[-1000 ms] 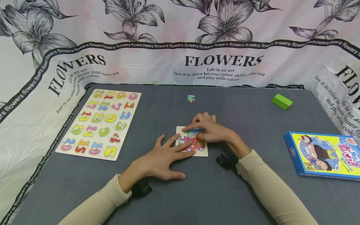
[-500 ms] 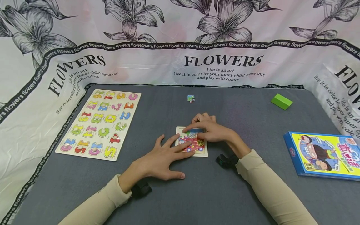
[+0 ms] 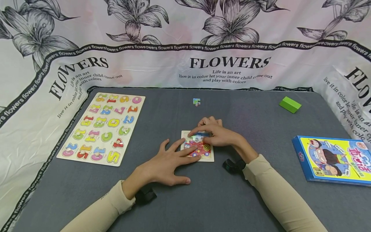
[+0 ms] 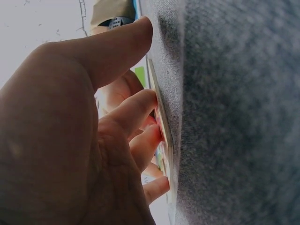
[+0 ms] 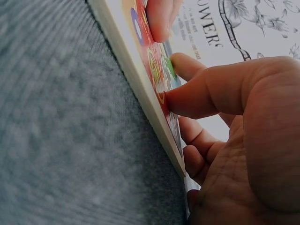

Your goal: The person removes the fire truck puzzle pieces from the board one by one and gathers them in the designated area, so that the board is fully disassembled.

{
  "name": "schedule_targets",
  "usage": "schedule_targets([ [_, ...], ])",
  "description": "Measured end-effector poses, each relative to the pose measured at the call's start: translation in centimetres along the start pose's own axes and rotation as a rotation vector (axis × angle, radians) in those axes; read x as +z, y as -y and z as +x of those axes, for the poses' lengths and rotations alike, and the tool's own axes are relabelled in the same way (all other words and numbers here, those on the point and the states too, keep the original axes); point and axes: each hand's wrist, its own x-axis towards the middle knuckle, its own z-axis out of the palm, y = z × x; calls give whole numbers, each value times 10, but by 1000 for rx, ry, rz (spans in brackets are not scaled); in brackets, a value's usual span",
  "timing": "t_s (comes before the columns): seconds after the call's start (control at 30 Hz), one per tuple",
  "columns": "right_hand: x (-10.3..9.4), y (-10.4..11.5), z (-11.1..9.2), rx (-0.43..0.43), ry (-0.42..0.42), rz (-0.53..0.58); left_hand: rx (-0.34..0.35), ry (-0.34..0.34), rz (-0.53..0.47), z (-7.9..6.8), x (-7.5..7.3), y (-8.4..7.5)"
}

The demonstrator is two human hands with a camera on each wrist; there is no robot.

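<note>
A small wooden jigsaw puzzle (image 3: 206,156) with a red vehicle picture lies flat on the grey tabletop. My left hand (image 3: 169,162) rests on its left part, fingers spread and fingertips down on the picture, thumb out over the cloth. Over the upper part is my right hand (image 3: 221,133), its thumb and index finger at a puzzle piece (image 5: 171,74) in the picture, the other fingers curled. In the right wrist view the thumb touches the red area and the index fingertip a green patch. One loose puzzle piece (image 3: 196,101) lies beyond the board.
To the left lies a large number board (image 3: 114,132) with colourful numerals. A green block (image 3: 290,104) sits at the back right. A blue and yellow box (image 3: 330,161) lies at the right edge. Behind the table hangs a flower-printed cloth (image 3: 162,64).
Both hands stay almost still on the puzzle. The patch of picture between my right thumb and index finger looks slightly different, with less of the pale lattice showing.
</note>
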Motion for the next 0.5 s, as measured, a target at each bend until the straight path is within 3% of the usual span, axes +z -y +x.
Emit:
schedule_targets([
  [0.5,1,-1,0,-26,-4,23,17,-21,-7,-2,0,-2],
])
